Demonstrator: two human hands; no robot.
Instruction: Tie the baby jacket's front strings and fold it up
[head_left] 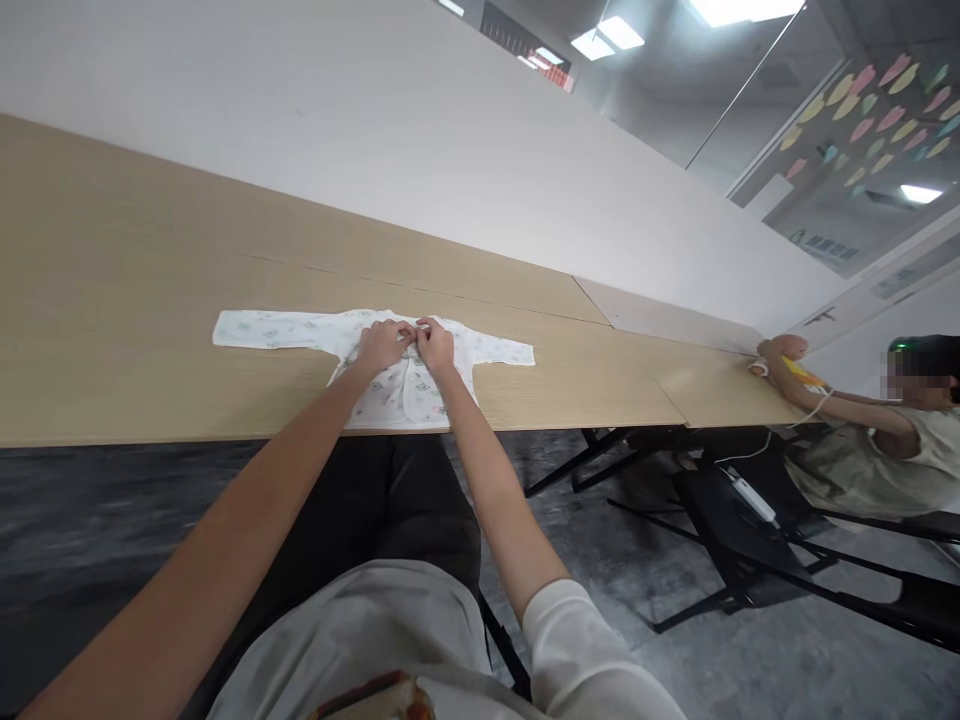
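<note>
A small white baby shirt (382, 400) with a pale printed pattern lies on the wooden table (135, 300), its sleeves spread out to both sides. My left hand (382, 343) is closed at the upper middle of the shirt, the fingertips pinching the cloth by the front opening. Right beside it, my right hand (435, 345) pinches the same front edge, with fingers bent inward. The two hands nearly touch. Whatever fastener may be between the fingertips is hidden. The shirt's lower hem reaches the table's near edge.
A white partition (375, 130) runs behind the table. At the far right, another person (892, 440) sits reaching over the table toward a doll (791, 347). A black folding chair (739, 530) with a white power strip (752, 498) on it stands to my right.
</note>
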